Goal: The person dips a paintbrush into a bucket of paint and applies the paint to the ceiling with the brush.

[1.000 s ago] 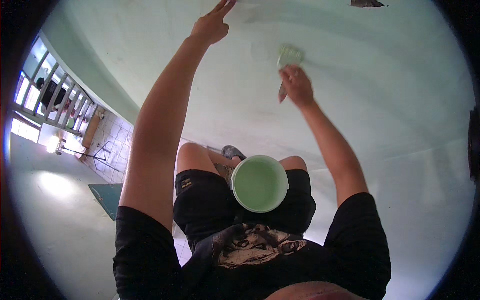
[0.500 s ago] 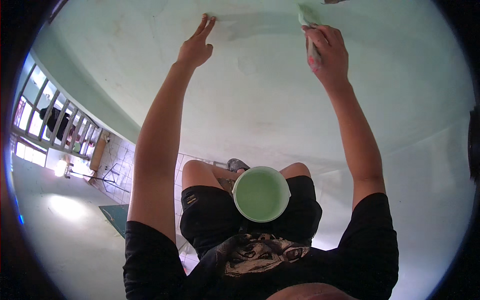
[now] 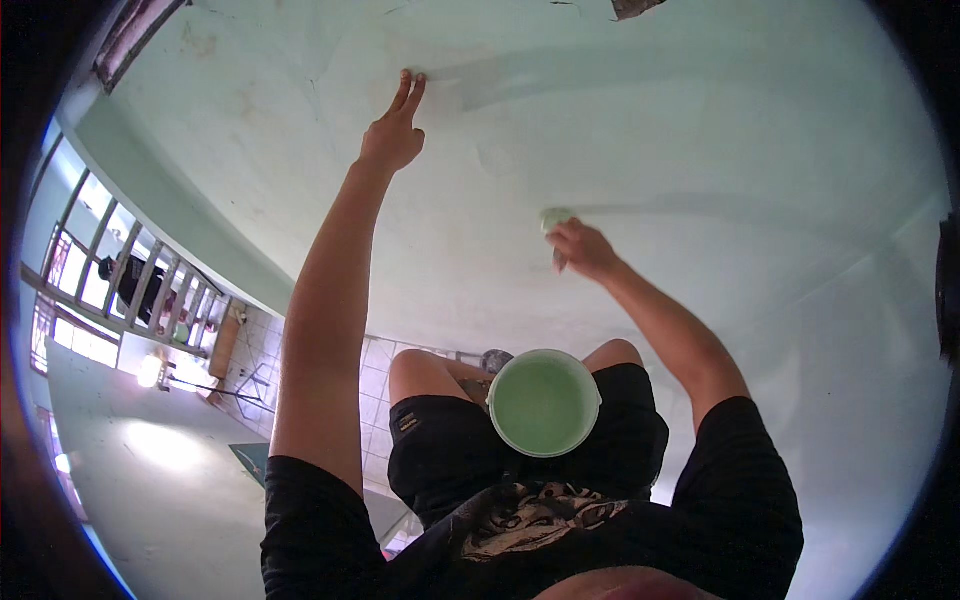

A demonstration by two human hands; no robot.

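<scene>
A pale green wall (image 3: 470, 270) fills the upper part of the view. My left hand (image 3: 393, 140) reaches high up, two fingers stretched out with their tips against the wall and the others curled; it holds nothing. Lower and to the right, my right hand (image 3: 585, 248) grips a paintbrush (image 3: 555, 218). Its bristles, wet with light green, meet the wall, and most of the handle is hidden in my fingers. A round white bucket (image 3: 545, 455) sits at my lap, between my thighs, with light green paint (image 3: 545, 400) inside.
A slatted ladder-like frame (image 3: 125, 270) stands on the left, with a person (image 3: 140, 288) in dark clothes beyond it. Below are a lit lamp (image 3: 152, 372) and a thin stand (image 3: 245, 393) on the tiled floor. A dark broken patch (image 3: 635, 8) marks the wall's top.
My right hand has swung the brush down and to the left along the wall. The left fingers stay against the wall. The whole view has shifted a little.
</scene>
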